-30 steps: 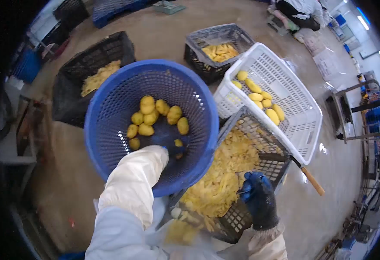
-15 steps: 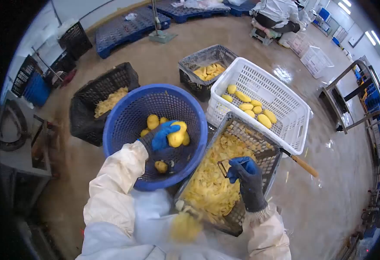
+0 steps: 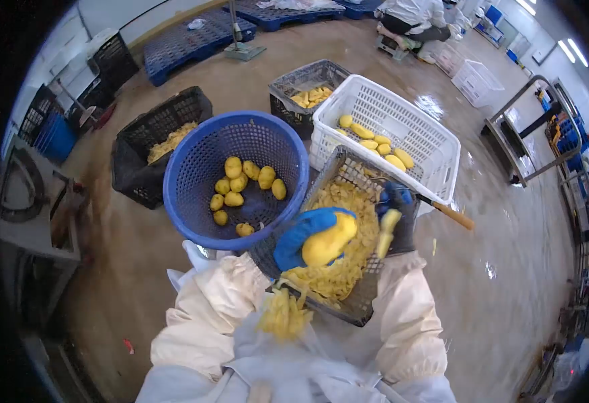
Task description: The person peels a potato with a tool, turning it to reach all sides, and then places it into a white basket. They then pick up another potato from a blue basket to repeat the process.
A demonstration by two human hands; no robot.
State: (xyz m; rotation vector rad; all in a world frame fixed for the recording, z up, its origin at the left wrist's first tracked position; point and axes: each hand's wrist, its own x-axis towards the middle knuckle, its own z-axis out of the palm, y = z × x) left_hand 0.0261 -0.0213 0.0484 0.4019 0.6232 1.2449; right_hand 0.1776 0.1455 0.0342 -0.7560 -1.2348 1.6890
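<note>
My left hand (image 3: 299, 242), in a blue and dark glove, is closed round a large yellow potato (image 3: 331, 240) over a dark crate (image 3: 349, 306) of peelings. At the crate's right side is my gloved right hand (image 3: 400, 211), fingers curled round a peeler that is mostly hidden and blurred now. A pale yellow strip of peel (image 3: 387, 234) hangs beside those fingers. Several unpeeled potatoes (image 3: 234, 183) lie in the blue basket (image 3: 197, 144) to the left. Peelings (image 3: 338, 279) fill much of the crate under my hands.
Peeled potatoes (image 3: 368, 140) lie in a white crate (image 3: 435, 144). A wooden-handled tool (image 3: 454, 215) rests across the crate edge. Dark crates (image 3: 133, 144) and blue pallets (image 3: 173, 50) stand farther back. A metal cart (image 3: 509, 148) stands right; another person (image 3: 412, 17) sits at the back.
My left hand has lifted a potato out of the blue basket and brought it right, over the peelings crate. My right hand has shifted slightly up and right. The view has shifted.
</note>
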